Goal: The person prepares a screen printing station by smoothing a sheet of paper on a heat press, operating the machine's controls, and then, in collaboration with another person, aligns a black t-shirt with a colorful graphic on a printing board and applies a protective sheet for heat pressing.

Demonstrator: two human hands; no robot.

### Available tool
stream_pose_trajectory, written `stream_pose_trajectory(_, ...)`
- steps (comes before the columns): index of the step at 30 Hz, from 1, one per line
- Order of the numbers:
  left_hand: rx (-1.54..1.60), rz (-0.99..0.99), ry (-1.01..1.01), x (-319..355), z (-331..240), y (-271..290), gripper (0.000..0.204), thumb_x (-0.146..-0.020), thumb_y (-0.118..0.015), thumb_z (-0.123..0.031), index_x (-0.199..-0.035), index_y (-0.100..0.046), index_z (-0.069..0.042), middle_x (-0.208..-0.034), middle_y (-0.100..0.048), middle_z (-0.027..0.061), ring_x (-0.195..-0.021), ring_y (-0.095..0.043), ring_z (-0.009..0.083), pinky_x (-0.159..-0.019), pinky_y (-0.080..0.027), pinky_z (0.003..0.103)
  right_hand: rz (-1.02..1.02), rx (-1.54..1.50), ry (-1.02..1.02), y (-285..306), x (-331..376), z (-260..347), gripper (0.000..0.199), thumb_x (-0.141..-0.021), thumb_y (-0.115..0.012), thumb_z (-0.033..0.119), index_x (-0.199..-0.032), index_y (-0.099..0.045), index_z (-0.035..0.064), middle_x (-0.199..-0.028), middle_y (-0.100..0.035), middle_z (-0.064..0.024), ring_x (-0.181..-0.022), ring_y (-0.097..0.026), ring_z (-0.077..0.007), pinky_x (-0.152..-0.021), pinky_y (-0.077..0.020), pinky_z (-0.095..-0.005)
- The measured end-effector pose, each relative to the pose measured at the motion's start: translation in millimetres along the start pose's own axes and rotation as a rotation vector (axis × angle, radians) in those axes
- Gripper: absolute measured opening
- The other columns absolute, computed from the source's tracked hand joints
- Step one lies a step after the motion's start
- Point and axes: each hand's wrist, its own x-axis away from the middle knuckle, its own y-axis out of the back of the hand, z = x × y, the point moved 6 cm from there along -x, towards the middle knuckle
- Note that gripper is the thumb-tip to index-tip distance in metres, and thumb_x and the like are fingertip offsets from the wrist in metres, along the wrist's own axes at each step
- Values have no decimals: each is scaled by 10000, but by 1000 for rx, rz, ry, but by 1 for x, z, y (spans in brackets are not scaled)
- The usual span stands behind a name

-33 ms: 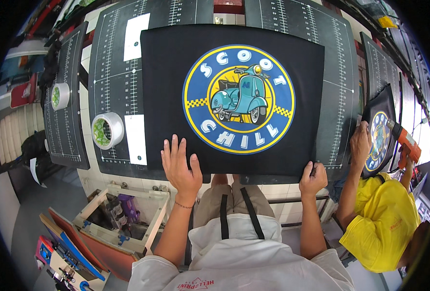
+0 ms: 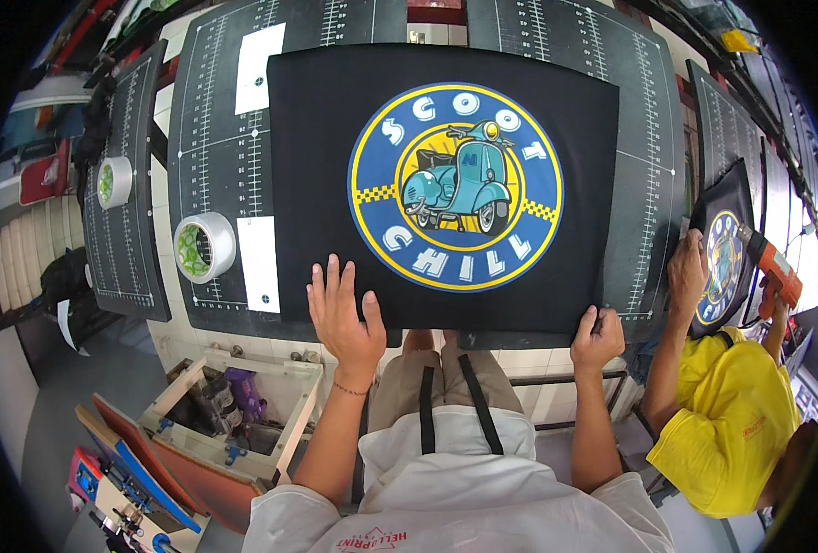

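A piece of black fabric lies across two dark printing boards, bearing a round blue and yellow print with a teal scooter in its middle. Flat on the fabric's near left part rests my left hand, fingers stretched out. My right hand is closed around the fabric's near right corner, thumb and fingers pinching the edge. Two white paper strips with small round marks lie along the fabric's left side; the nearer paper strip is close to my left hand.
Rolls of clear tape sit on the boards at the left. At the right a co-worker in a yellow shirt holds an orange heat gun by a similar black print. A wooden frame and leaning screens stand lower left.
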Motion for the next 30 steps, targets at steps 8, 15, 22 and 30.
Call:
stream_pose_trajectory(8,14,-20,2,1,2,-2,428,-952,-521,-272,-1290,-589,-16,-1425,-510,179,-1365,-397,424,-1114,-269,562,-32,3,11,-1,2,-2,211,-864,-634,119,-699,-528,42,-599,-488,-106,-532,-486,-288,-508,-365,-393)
stream_pose_trajectory(15,0,-8,-13,0,1,0,422,-984,-478,-267,-1288,-580,8,-1427,-497,203,-1359,-396,442,-1121,-259,569,-70,-18,39,0,1,1,224,-873,-628,113,-695,-516,37,-601,-480,-108,-532,-481,-278,-513,-366,-390)
stream_pose_trajectory(22,0,-7,-13,0,1,-1,424,-990,-475,-277,-1282,-581,11,-1427,-498,203,-1359,-393,445,-1120,-262,567,-88,-42,51,1,0,5,219,-868,-631,97,-692,-514,39,-587,-459,-97,-518,-458,-267,-500,-346,-380)
stream_pose_trajectory(30,-7,-12,-17,0,1,-1,428,-989,-480,-285,-1282,-579,10,-1429,-496,199,-1364,-390,437,-1122,-258,565,-93,-29,53,0,1,2,215,-866,-630,97,-691,-521,39,-582,-464,-92,-510,-457,-257,-495,-347,-375)
